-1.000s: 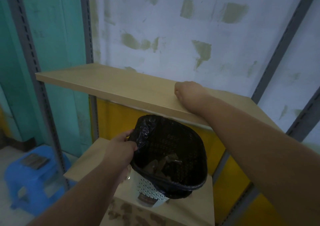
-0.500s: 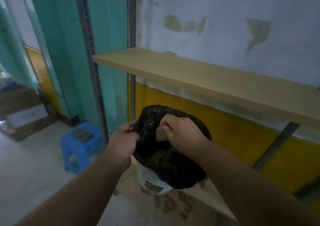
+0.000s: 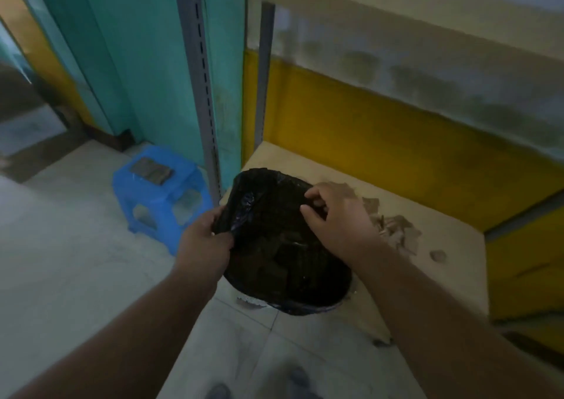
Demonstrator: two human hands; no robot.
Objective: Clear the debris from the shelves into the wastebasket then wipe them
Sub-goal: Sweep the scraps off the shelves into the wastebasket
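Your left hand (image 3: 205,240) grips the wastebasket (image 3: 283,246) liner's near rim; your right hand (image 3: 335,215), fingers loosely curled, holds nothing visible. Debris (image 3: 393,230) lies just right.

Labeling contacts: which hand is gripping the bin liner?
The left hand: its fingers curl round the liner rim at the wastebasket's left edge. The right hand hovers over the opening with fingers loosely curled; whether it holds anything is unclear.

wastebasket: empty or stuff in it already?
Not empty. Brownish scraps show at the bottom of the black-lined wastebasket; how full, cannot tell. More debris lies on the shelf beside it.
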